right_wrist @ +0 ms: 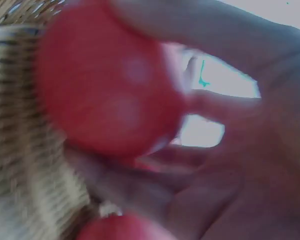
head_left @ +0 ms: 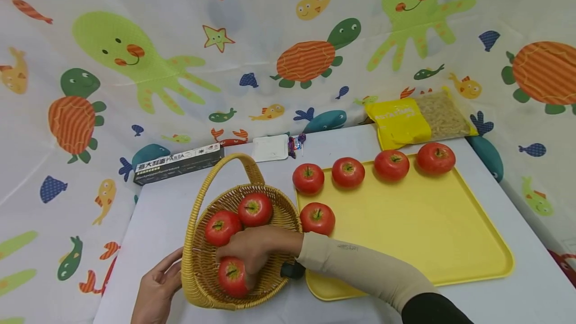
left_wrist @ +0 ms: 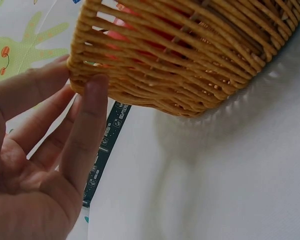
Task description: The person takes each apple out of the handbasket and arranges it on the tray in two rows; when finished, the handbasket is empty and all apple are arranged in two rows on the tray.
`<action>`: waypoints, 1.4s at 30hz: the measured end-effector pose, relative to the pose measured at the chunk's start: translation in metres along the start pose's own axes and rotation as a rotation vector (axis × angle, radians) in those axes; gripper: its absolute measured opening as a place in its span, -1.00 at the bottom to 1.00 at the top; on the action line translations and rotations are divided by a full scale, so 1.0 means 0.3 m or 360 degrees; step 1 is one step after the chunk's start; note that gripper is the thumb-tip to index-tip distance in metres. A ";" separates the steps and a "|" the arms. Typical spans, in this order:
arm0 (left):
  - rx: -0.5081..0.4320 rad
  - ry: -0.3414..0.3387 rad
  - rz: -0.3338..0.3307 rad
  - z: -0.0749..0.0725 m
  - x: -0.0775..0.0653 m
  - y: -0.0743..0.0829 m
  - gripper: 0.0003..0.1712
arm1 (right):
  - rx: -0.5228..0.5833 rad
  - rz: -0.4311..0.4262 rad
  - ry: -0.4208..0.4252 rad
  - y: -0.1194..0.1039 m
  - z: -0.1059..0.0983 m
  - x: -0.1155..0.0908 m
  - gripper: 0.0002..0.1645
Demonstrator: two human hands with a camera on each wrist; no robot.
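A woven basket (head_left: 193,249) with a tall arched handle stands on the white table, with red apples (head_left: 255,209) in it. My right hand (head_left: 254,246) reaches inside and grips an apple (head_left: 232,276) near the basket's front; the right wrist view shows that apple (right_wrist: 110,85) blurred, with fingers and thumb around it. From outside, my left hand (head_left: 155,284) touches the basket's left side. Its fingers (left_wrist: 90,115) look fairly straight against the wicker (left_wrist: 165,65) in the left wrist view.
Right of the basket lies a yellow tray (head_left: 414,229), with several apples (head_left: 391,165) along its far and left edges. A yellow pasta bag (head_left: 418,119), a black pasta box (head_left: 177,164), a white flat packet (head_left: 270,148) and a small purple-wrapped item (head_left: 295,145) sit at the back.
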State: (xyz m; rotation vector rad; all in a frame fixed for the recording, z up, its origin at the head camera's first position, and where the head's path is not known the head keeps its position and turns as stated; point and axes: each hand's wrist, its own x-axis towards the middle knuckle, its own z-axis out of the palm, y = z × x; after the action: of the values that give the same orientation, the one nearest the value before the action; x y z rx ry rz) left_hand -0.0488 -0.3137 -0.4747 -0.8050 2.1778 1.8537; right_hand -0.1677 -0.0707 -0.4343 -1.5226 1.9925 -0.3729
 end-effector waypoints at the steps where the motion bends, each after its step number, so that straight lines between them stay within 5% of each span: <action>1: -0.0007 -0.0004 -0.0001 0.000 0.001 0.000 -0.10 | 0.0032 0.0002 0.0031 0.003 -0.010 -0.011 -0.06; 9: -0.0005 -0.0021 -0.0022 -0.003 0.000 -0.001 -0.09 | 0.0461 0.0015 0.0325 0.046 -0.060 -0.127 0.00; 17: 0.0023 -0.0034 -0.0017 -0.005 0.002 -0.003 -0.11 | 0.0692 0.0181 0.0819 0.076 -0.017 -0.229 -0.09; 22: 0.0033 -0.0030 -0.0061 -0.006 0.004 -0.002 -0.08 | 0.0880 0.0211 0.0990 0.096 0.009 -0.274 -0.10; 30: 0.0070 -0.0047 -0.0054 -0.004 0.000 -0.003 -0.06 | 0.0880 0.0389 0.1267 0.105 0.012 -0.385 -0.06; 37: 0.0079 -0.0030 -0.0015 0.000 0.001 -0.004 -0.07 | 0.0870 0.0526 0.1585 0.140 0.026 -0.580 0.01; 42: 0.0135 -0.0016 -0.0050 0.001 0.002 -0.006 -0.05 | 0.0931 0.0706 0.1692 0.180 0.103 -0.710 0.00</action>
State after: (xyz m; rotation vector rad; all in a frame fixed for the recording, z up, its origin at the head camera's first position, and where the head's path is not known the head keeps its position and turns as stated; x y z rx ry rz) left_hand -0.0484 -0.3138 -0.4766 -0.8064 2.2080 1.7341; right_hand -0.1557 0.1506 -0.4272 -0.4613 2.5155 -1.6383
